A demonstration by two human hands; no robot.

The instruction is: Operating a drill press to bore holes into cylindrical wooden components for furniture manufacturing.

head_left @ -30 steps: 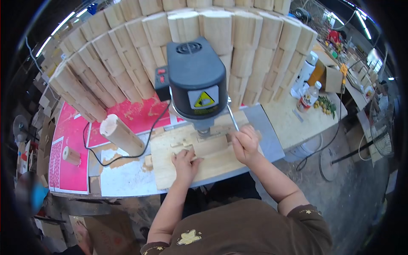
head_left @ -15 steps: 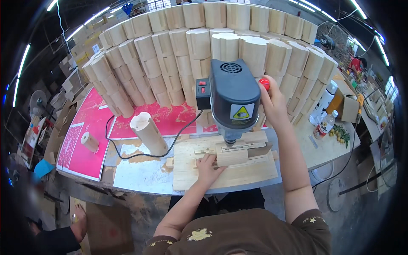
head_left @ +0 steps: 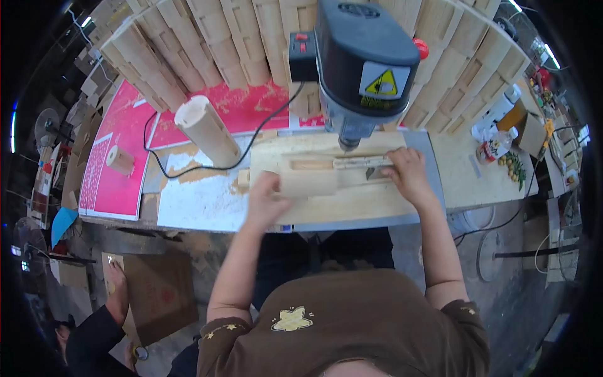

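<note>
My left hand, smeared by motion, grips the left end of a pale wooden block with a slot in its upper side. Around the block lies a wooden jig board with thin guide strips. My right hand is at the jig's right side, its fingers closed on a small grey metal piece. Over the jig hangs the dark drill press head, its chuck above the work and apart from it. The press's red handle knob is free of my hand.
Stacked slotted wooden cylinders wall off the back. One cylinder stands left of the jig, beside a black cable. A short roll is farther left. Bottles stand at right. Another person's hand touches a carton.
My right hand has left the red knob and come down to the jig's right side. The wooden block has shifted left with my left hand. The camera view has tilted downward.
</note>
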